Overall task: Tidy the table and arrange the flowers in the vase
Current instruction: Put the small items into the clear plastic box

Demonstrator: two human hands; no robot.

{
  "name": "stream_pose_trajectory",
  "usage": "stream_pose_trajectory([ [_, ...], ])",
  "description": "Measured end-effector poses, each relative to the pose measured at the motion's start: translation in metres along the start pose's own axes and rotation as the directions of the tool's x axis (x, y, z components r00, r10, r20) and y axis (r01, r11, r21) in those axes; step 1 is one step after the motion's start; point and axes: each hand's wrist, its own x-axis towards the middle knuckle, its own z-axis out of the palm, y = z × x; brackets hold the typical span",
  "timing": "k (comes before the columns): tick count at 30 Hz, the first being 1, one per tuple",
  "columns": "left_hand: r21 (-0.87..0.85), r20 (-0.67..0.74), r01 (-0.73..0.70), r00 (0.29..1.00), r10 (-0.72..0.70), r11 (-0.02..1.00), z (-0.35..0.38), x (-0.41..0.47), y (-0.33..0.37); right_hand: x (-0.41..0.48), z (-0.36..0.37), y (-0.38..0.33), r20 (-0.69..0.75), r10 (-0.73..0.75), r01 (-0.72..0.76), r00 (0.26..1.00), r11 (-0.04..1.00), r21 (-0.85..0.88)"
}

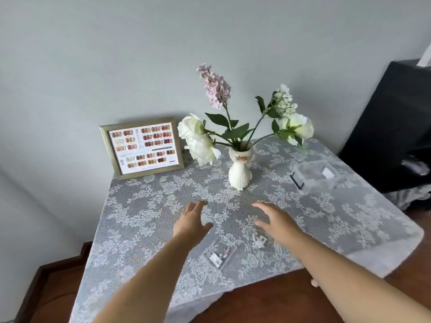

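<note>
While both reach forward, left hand (192,221) spread; right hand (271,217) too — empty.

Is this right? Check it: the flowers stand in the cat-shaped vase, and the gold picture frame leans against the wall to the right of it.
Wrong on one point: the head view shows the gold picture frame to the left of the cat-shaped vase, not the right. The flowers do stand in it.

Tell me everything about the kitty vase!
The cat vase is white and looks ceramic, shaped like a sitting cat with ribbed lines on its body, a small painted face with whiskers and an orange nose. It stands upright on the lace tablecloth near the wall, right of the picture frame. Green stems rise from its open top, holding white flowers and a pink flower spike. Neither hand touches it.
</note>
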Motion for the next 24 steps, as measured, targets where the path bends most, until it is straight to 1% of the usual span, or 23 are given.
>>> stream_pose_trajectory([
  [3,0.039,0.104,-0.054,0.993,0.050,0.998,0.020,-0.007,0.017,-0.016,-0.006,0.024,0.011,0.043,-0.043,0.999,0.999,-0.023],
  [5,0.068,0.191,-0.100,0.978,0.086,0.993,0.031,-0.010,0.021,-0.022,-0.005,0.036,0.044,0.038,-0.035,0.998,0.997,-0.067],
  [9,0.131,0.382,-0.189,0.915,0.126,0.973,0.049,-0.010,0.020,-0.021,0.004,0.051,0.132,0.078,-0.059,0.988,0.988,-0.141],
  [12,0.217,0.456,-0.276,0.877,0.153,0.936,0.056,-0.005,0.015,-0.014,0.015,0.051,0.202,0.106,-0.061,0.974,0.974,-0.217],
  [14,0.278,0.479,-0.344,0.859,0.181,0.897,0.057,0.000,0.011,-0.008,0.023,0.049,0.253,0.120,-0.034,0.960,0.947,-0.319],
  [15,0.285,0.480,-0.361,0.856,0.193,0.888,0.057,0.002,0.010,-0.006,0.026,0.048,0.255,0.122,-0.021,0.959,0.930,-0.368],
  [18,0.235,0.496,-0.370,0.841,0.217,0.899,0.059,0.006,0.009,0.001,0.033,0.044,0.214,0.134,-0.024,0.967,0.892,-0.451],
  [21,0.103,0.499,-0.322,0.835,0.232,0.941,0.057,0.011,0.009,0.007,0.035,0.041,0.158,0.144,-0.056,0.977,0.884,-0.464],
  [22,0.050,0.514,-0.294,0.827,0.228,0.955,0.055,0.014,0.009,0.010,0.034,0.041,0.145,0.157,-0.080,0.977,0.899,-0.430],
  [23,0.005,0.545,-0.261,0.810,0.216,0.965,0.052,0.018,0.010,0.013,0.030,0.040,0.161,0.180,-0.113,0.970,0.927,-0.359],
  [24,-0.023,0.585,-0.235,0.785,0.204,0.972,0.047,0.023,0.012,0.017,0.023,0.039,0.217,0.216,-0.154,0.952,0.950,-0.270],
])
